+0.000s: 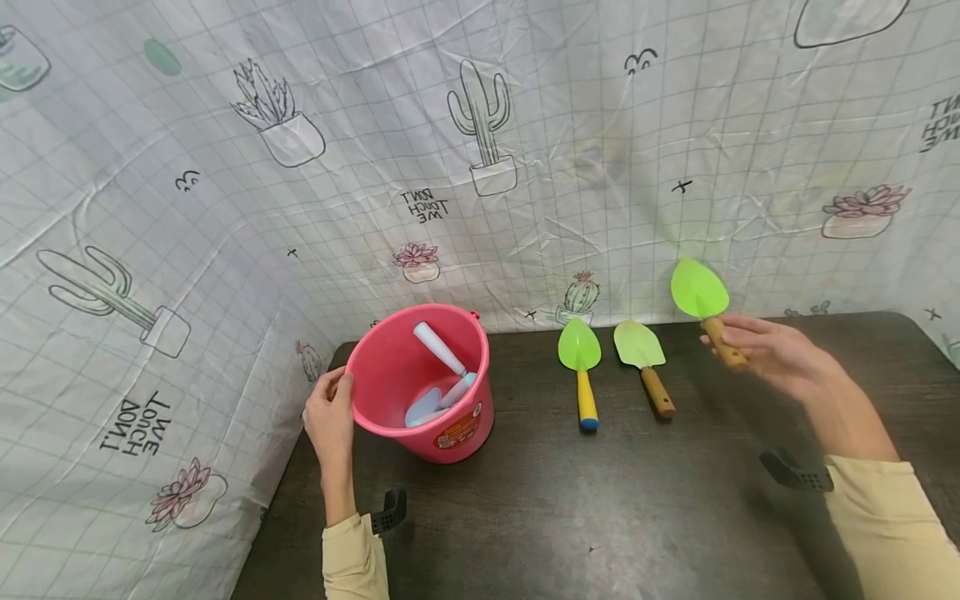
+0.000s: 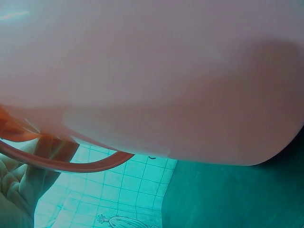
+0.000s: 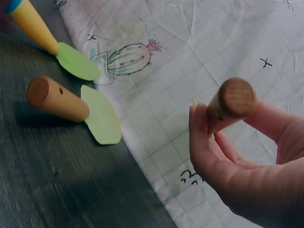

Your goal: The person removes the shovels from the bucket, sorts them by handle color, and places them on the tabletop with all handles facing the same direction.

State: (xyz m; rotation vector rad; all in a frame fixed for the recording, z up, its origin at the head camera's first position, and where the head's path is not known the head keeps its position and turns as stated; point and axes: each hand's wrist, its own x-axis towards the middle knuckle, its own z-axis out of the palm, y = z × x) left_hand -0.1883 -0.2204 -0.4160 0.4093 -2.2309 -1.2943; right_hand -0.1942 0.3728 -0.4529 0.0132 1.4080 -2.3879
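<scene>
My left hand (image 1: 330, 417) grips the rim of a pink bucket (image 1: 480, 417) at its left side. In the left wrist view the bucket wall (image 2: 142, 71) fills most of the picture, with a curved bucket handle (image 2: 90, 166) in front of the fingers. Inside the bucket lie pale blue and white hand tools, one with a white handle (image 1: 439, 348). Above the table's right side, my right hand (image 1: 780, 354) pinches the wooden handle of a bright green trowel (image 1: 699, 289), blade up. In the right wrist view its handle end (image 3: 237, 97) faces the camera, mostly hiding the blade.
Between bucket and right hand, two trowels lie on the dark table (image 1: 555, 517): a green one with a yellow handle (image 1: 587, 400) and a pale green, square-tipped one with a wooden handle (image 1: 657, 392). A printed white sheet (image 1: 360, 150) hangs behind and at the left.
</scene>
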